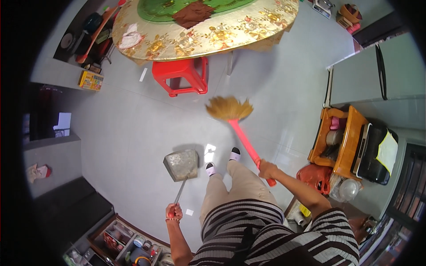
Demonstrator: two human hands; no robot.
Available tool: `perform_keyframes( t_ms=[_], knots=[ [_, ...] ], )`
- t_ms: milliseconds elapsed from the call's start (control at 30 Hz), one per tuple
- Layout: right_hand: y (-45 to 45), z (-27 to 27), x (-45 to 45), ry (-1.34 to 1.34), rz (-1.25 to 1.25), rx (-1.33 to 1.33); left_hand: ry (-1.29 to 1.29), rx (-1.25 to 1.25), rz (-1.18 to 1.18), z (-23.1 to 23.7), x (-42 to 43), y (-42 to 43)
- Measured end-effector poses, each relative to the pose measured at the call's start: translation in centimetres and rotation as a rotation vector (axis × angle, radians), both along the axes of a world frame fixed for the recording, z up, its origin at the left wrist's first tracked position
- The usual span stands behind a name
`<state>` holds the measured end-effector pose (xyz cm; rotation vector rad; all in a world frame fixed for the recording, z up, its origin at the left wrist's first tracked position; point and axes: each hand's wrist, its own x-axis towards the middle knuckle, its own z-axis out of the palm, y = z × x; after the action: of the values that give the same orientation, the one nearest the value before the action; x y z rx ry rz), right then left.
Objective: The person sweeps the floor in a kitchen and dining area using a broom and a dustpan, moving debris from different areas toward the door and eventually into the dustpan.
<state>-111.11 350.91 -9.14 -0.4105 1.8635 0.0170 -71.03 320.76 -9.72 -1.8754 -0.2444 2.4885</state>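
My left hand [174,211] grips the red end of the thin metal handle of a dustpan [182,164]. The grey, worn pan hangs or rests left of my slippered feet; its contact with the floor cannot be told. My right hand [267,169] is closed around the pink-red handle of a broom [244,138]. The broom's brown bristle head [229,108] is fanned out and slightly blurred, in front of my feet and near a red plastic stool [181,74]. White paper-like scraps [189,212] [143,74] lie on the grey tiled floor.
An oval table [213,40] with a floral cover stands ahead, the stool partly beneath it. At the right are a wooden stand [349,143] and a red plastic bag [314,176]. A yellow box [91,80] sits at the left; an open drawer unit [124,246] is at lower left.
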Motion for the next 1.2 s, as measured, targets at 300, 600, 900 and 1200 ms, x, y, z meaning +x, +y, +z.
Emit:
perform_keyframes(
  t_ms=[300,600,900,1200],
  knots=[
    [3.6,9.5,-4.2,0.06,0.001,-0.157,0.046,-0.013,0.114,-0.9,1.8,2.3],
    [-5.9,-3.9,-8.8,0.255,-0.183,-0.209,0.027,-0.022,0.213,-0.9,4.9,5.7],
    [-10.8,-5.3,6.1,0.037,-0.03,-0.148,0.009,-0.051,0.231,-2.2,10.2,7.6],
    [-4.2,5.6,5.3,-0.168,-0.082,-0.183,0.031,0.011,0.061,-6.6,12.1,4.7]
  ],
)
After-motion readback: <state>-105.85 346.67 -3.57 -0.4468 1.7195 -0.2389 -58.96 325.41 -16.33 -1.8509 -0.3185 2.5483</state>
